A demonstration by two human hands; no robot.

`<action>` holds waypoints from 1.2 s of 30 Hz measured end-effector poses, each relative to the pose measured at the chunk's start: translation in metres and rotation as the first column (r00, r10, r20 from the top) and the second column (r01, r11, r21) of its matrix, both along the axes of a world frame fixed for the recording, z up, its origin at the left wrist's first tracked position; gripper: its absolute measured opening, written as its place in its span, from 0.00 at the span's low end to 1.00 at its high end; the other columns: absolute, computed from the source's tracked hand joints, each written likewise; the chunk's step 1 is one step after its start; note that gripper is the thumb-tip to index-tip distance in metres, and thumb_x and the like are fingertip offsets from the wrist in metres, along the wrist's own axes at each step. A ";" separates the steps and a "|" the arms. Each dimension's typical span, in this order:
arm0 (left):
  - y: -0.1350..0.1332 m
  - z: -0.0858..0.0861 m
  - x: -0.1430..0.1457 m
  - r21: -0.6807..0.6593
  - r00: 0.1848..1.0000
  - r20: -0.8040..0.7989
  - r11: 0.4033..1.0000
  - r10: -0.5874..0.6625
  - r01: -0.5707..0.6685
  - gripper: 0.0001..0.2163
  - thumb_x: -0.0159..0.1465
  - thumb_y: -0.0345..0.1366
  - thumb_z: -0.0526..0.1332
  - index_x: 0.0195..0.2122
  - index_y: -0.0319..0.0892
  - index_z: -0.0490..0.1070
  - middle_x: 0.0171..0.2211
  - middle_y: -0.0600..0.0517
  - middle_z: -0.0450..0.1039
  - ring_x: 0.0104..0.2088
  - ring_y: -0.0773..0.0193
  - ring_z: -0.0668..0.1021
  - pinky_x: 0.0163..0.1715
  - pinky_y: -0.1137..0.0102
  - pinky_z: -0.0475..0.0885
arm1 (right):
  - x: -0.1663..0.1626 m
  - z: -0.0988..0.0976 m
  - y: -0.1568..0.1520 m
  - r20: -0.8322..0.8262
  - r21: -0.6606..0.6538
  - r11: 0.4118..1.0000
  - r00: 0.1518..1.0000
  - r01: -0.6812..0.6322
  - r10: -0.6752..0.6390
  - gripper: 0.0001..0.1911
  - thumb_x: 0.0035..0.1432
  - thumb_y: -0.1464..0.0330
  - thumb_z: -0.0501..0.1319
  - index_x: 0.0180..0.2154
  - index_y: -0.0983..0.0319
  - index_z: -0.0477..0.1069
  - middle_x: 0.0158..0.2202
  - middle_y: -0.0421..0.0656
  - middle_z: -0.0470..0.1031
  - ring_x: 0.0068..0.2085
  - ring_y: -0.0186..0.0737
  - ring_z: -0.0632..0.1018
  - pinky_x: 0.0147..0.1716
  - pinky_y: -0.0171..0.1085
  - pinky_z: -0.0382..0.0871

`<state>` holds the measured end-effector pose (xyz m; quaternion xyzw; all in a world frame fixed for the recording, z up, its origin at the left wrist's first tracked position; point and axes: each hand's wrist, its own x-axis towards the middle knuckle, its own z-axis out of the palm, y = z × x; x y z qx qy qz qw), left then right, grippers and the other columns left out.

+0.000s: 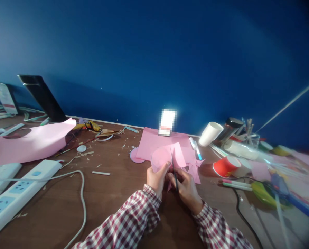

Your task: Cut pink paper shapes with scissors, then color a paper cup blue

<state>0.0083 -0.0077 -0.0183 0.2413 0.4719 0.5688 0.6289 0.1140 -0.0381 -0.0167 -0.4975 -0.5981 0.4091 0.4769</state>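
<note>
Checked sleeves lay nearest. Left hand had narrow grip on pink paper piece, over pink sheet; right hand held scissors against paper. Step seemed cutting; next move probably called for turning paper slowly, scissors steady.

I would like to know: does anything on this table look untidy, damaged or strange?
Yes: small pale scraps lie scattered over the brown tabletop, like unswept litter. The pink sheet at far left has a rounded opening, probably cut out rather than damaged.
</note>
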 end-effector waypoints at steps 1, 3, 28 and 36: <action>-0.001 0.000 0.000 0.006 1.000 -0.015 1.000 0.004 -0.004 0.21 0.44 0.44 0.70 0.31 0.28 0.75 0.27 0.39 0.77 0.26 0.56 0.79 0.25 0.67 0.75 | 0.000 0.000 0.000 0.003 0.000 1.000 1.000 0.000 0.000 0.11 0.54 0.67 0.63 0.41 0.64 0.73 0.33 0.45 0.78 0.33 0.40 0.78 0.34 0.35 0.73; -0.001 0.000 0.000 0.020 0.999 -0.039 1.000 0.011 -0.011 0.21 0.44 0.44 0.70 0.31 0.29 0.75 0.27 0.39 0.77 0.26 0.56 0.79 0.24 0.67 0.75 | 0.001 0.000 0.000 0.005 0.001 1.000 1.000 0.004 -0.004 0.11 0.54 0.67 0.63 0.41 0.64 0.73 0.34 0.45 0.78 0.33 0.40 0.78 0.34 0.35 0.74; 0.004 -0.003 -0.002 -0.034 0.999 0.033 0.999 -0.027 0.028 0.21 0.44 0.42 0.70 0.32 0.28 0.75 0.28 0.39 0.77 0.27 0.56 0.79 0.26 0.66 0.75 | 0.003 0.005 0.000 0.047 -0.010 1.000 0.999 -0.011 0.012 0.12 0.55 0.65 0.62 0.40 0.64 0.74 0.33 0.45 0.79 0.33 0.42 0.78 0.35 0.37 0.73; 0.006 -0.003 -0.002 -0.057 1.000 -0.012 0.998 -0.020 0.019 0.21 0.43 0.43 0.71 0.32 0.29 0.75 0.27 0.39 0.77 0.26 0.56 0.79 0.23 0.68 0.74 | 0.004 0.007 0.000 0.070 -0.017 1.000 0.998 -0.003 0.005 0.14 0.55 0.62 0.61 0.40 0.65 0.74 0.34 0.46 0.78 0.33 0.43 0.78 0.34 0.37 0.73</action>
